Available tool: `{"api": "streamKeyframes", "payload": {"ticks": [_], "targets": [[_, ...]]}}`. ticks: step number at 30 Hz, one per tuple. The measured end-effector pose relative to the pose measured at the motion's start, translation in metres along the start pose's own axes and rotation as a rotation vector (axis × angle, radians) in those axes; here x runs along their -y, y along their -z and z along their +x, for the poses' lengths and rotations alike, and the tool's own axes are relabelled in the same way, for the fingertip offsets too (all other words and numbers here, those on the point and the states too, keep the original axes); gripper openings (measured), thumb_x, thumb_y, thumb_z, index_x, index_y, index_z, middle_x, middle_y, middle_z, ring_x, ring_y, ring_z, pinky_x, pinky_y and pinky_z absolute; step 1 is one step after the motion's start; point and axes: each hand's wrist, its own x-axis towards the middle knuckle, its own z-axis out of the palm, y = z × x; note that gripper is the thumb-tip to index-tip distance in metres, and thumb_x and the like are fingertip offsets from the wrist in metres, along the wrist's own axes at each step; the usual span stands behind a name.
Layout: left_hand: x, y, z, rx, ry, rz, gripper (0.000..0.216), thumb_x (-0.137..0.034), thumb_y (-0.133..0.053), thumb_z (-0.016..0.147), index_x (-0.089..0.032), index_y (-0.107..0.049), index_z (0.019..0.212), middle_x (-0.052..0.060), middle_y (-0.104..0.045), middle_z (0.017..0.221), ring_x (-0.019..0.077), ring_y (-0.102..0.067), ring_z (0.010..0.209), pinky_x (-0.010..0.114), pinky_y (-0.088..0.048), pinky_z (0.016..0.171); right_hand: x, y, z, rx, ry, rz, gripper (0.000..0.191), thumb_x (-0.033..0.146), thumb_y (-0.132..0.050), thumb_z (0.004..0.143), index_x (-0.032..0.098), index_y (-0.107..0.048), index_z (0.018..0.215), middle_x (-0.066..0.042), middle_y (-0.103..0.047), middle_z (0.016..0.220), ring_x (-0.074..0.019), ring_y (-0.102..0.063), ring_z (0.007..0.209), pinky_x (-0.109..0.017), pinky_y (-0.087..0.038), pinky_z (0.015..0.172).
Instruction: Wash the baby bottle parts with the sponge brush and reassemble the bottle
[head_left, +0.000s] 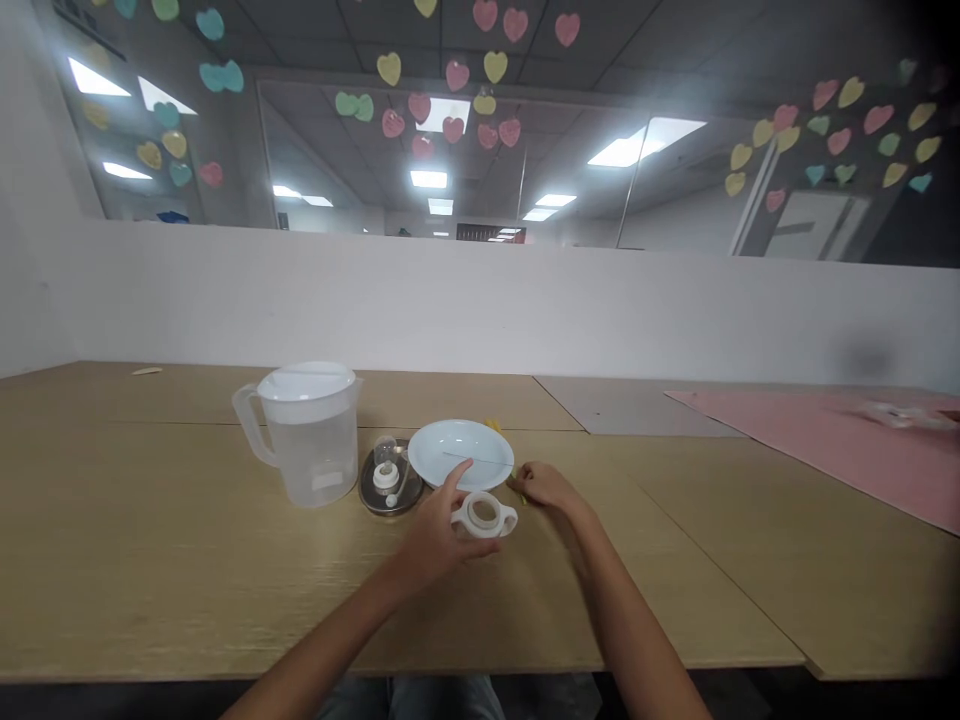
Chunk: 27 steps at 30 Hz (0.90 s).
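My left hand (439, 525) grips a white ring with two side handles (484, 514), like a baby bottle's handle ring, held above the table just in front of a white bowl (427, 455). The thumb and fingers curve around its left side, with one finger pointing up over the bowl's rim. At the bowl's right edge, my right hand (546, 485) is closed, fingers down near the tabletop. Something small and yellowish shows under those fingers, too covered to name. A thin stick-like line (478, 459) crosses the bowl toward this hand.
Left of the bowl, an oval metal tray (367, 495) holds a white bottle collar (385, 476) and other small clear and white parts. Farther left stands a lidded clear pitcher (311, 450) with liquid. A yellow item (493, 424) peeks out behind the bowl. A pink mat (840, 440) lies right.
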Motion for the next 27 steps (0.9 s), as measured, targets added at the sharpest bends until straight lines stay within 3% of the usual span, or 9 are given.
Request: {"api": "streamKeyframes", "payload": {"ticks": [5,9,12,14,16,18,22,27], "targets": [[0.006,-0.004,0.002,-0.128,-0.031,0.132,0.087,-0.046,-0.068,0.071,-0.023,-0.022,0.141,0.01,-0.057,0.119,0.0221,-0.057,0.102,0.033,-0.045,0.086,0.007,0.008,-0.002,-0.282,0.008,-0.087,0.032,0.038,-0.042,0.085,0.016,-0.062,0.073,-0.006,-0.064,0.071,-0.0155,-0.054,0.065,-0.024,-0.028,0.055],[0.01,0.003,0.009,-0.28,-0.238,0.409,0.075,-0.052,-0.066,0.069,-0.02,-0.039,0.131,0.014,-0.047,0.128,0.028,-0.049,0.114,0.04,-0.04,0.095,0.018,0.005,-0.004,-0.41,0.042,0.033,0.039,0.048,-0.036,0.087,0.018,-0.059,0.078,-0.005,-0.063,0.07,-0.0155,-0.054,0.064,-0.023,-0.028,0.055],[0.018,0.024,0.025,-0.465,-0.291,0.43,0.044,-0.046,-0.053,0.081,-0.019,-0.049,0.115,0.012,-0.053,0.111,0.0225,-0.054,0.098,0.036,-0.045,0.085,0.025,-0.006,-0.004,-0.377,0.061,0.072,0.032,0.049,-0.047,0.08,0.019,-0.055,0.087,0.0,-0.06,0.065,-0.0144,-0.051,0.059,-0.022,-0.027,0.053],[0.029,0.041,0.038,-0.691,-0.202,0.398,0.025,-0.036,-0.042,0.088,-0.018,-0.05,0.103,0.007,-0.055,0.09,0.0184,-0.055,0.082,0.033,-0.046,0.076,0.026,-0.013,-0.002,-0.354,0.065,0.083,0.023,0.04,-0.053,0.075,0.02,-0.052,0.085,0.002,-0.056,0.061,-0.0132,-0.049,0.056,-0.022,-0.026,0.053],[0.044,0.055,0.047,-0.835,-0.098,0.394,0.019,-0.028,-0.04,0.088,-0.017,-0.046,0.103,0.004,-0.053,0.082,0.0177,-0.055,0.079,0.033,-0.045,0.076,0.026,-0.019,0.001,-0.356,0.073,0.136,0.013,0.03,-0.054,0.07,0.02,-0.049,0.078,0.004,-0.053,0.058,-0.0119,-0.046,0.054,-0.021,-0.026,0.053],[0.059,0.064,0.05,-0.811,-0.023,0.46,0.016,-0.023,-0.041,0.086,-0.018,-0.046,0.1,0.004,-0.053,0.085,0.0178,-0.055,0.082,0.033,-0.045,0.078,0.024,-0.023,0.005,-0.382,0.095,0.224,0.008,0.025,-0.052,0.066,0.02,-0.047,0.07,0.005,-0.05,0.055,-0.011,-0.044,0.053,-0.021,-0.026,0.053],[0.079,0.067,0.047,-0.557,0.141,0.681,0.015,-0.017,-0.042,0.083,-0.016,-0.052,0.094,0.008,-0.056,0.09,0.0197,-0.056,0.087,0.033,-0.044,0.078,0.021,-0.025,0.007,-0.426,0.129,0.422,0.006,0.023,-0.05,0.06,0.02,-0.046,0.064,0.007,-0.044,0.049,-0.0094,-0.039,0.049,-0.02,-0.026,0.05],[0.079,0.069,0.045,-0.336,0.242,0.922,0.017,-0.019,-0.047,0.08,-0.016,-0.064,0.084,0.011,-0.06,0.101,0.0256,-0.051,0.101,0.037,-0.039,0.086,0.026,-0.02,0.002,-0.316,0.067,0.742,0.019,0.022,-0.05,0.056,0.017,-0.054,0.073,0.01,-0.039,0.042,-0.007,-0.032,0.039,-0.019,-0.021,0.042]]}}
